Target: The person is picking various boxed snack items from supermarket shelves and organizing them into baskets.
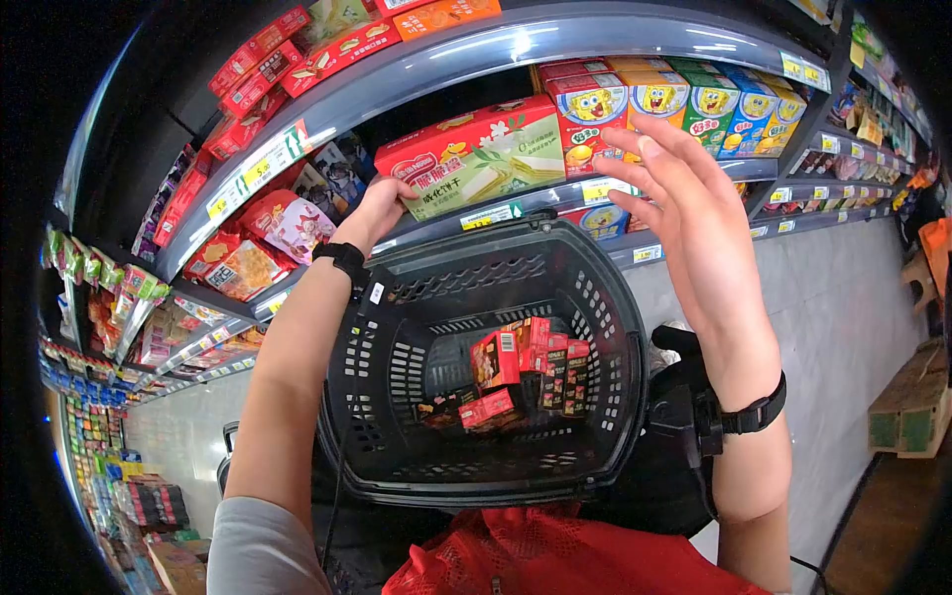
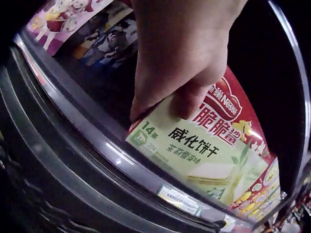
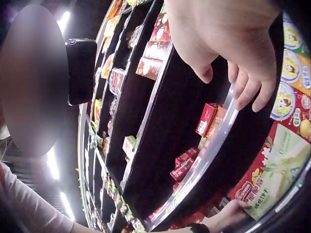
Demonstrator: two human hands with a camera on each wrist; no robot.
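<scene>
On the shelf stands a red and light-green box of wafer biscuits (image 1: 486,159), its front facing me. My left hand (image 1: 380,210) grips its left end, thumb on the front and the other fingers mostly hidden behind; the left wrist view shows the thumb pressed near the box's (image 2: 194,155) top left corner. My right hand (image 1: 684,213) is held up in the air to the right with its fingers extended and nothing in them. Behind those fingertips is a row of cartoon-printed boxes (image 1: 659,97). Below both hands sits a black shopping basket (image 1: 585,486) holding several small red boxes (image 1: 496,359).
A shelf edge with price tags (image 1: 260,171) runs above the wafer box, and red boxes (image 1: 342,59) lie on that upper shelf. Snack bags (image 1: 233,260) fill the shelf at left. Cardboard cartons (image 1: 907,402) stand on the floor at right.
</scene>
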